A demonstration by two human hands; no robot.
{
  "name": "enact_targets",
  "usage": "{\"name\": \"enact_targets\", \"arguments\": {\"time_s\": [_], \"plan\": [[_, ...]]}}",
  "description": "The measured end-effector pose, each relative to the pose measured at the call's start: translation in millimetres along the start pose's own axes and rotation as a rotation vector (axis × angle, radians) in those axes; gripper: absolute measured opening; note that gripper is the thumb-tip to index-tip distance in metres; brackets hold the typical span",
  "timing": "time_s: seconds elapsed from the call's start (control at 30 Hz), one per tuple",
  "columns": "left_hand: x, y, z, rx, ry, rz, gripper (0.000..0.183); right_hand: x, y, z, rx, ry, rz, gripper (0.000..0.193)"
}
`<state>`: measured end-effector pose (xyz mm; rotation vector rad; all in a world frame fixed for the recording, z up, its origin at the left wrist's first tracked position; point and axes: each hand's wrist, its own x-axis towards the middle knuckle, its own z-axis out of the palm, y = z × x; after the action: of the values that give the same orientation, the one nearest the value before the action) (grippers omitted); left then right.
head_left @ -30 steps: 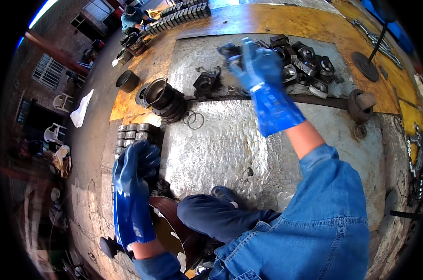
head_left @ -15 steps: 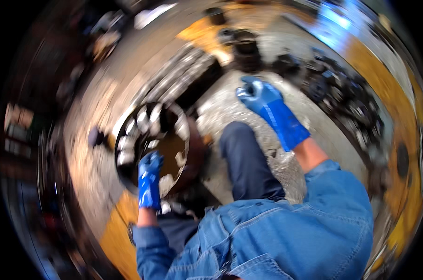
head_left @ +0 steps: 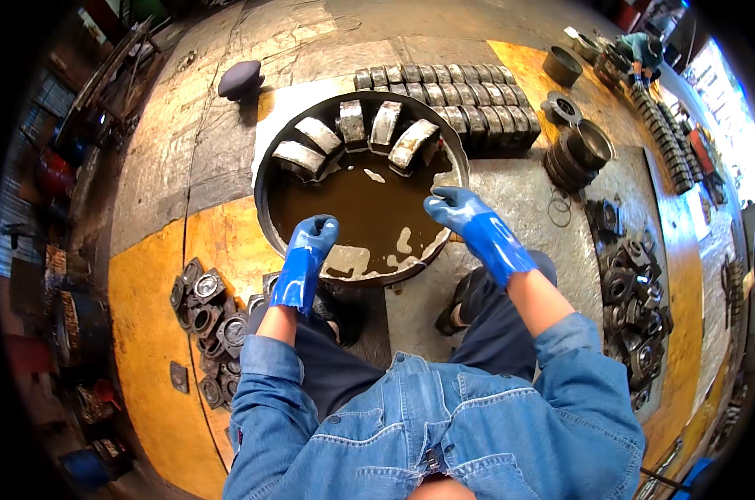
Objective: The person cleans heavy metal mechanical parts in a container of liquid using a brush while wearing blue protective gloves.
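My left hand (head_left: 312, 235), in a blue rubber glove, is closed in a fist over the near left rim of a round metal tub (head_left: 263, 171). My right hand (head_left: 459, 208), gloved alike, has its fingers curled in at the tub's right rim. Nothing shows in either hand; whether they touch the rim I cannot tell. Murky brown liquid (head_left: 336, 208) with patches of pale foam fills the tub. Several thick, curved metal blocks (head_left: 352, 123) stand wet along its far inner wall.
Rows of similar blocks (head_left: 477, 92) lie behind the tub. Metal rings and cylinders (head_left: 573, 154) are stacked to the right. Piles of dark metal parts lie left (head_left: 215, 312) and right (head_left: 632, 300). A dark-topped stool (head_left: 241, 79) stands far left; another person (head_left: 642, 54) bends far right.
The view has swung round and sharpened, bringing the tub to the middle. My right hand has come from well off to the right to the tub's rim. Both hands remain closed.
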<state>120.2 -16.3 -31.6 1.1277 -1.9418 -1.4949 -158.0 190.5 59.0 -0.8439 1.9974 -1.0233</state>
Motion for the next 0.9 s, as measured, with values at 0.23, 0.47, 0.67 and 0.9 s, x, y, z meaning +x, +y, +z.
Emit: {"name": "enact_targets", "arguments": {"time_s": [0.23, 0.47, 0.67, 0.9], "plan": [[46, -21, -7, -0.146, 0.091, -0.108, 0.034, 151, -11, 32, 0.055, 0.211, 0.339, 0.091], [51, 18, -17, -0.281, 0.018, -0.163, 0.044, 298, 61, 43, -0.556, 0.390, 0.268, 0.069], [39, 22, -35, -0.335, 0.039, -0.234, 0.048, 290, 48, 74, 0.183, 0.539, 0.445, 0.085], [40, 29, -39, -0.339, 0.025, -0.233, 0.050, 223, 7, 92, 0.301, 0.528, 0.280, 0.073]]}}
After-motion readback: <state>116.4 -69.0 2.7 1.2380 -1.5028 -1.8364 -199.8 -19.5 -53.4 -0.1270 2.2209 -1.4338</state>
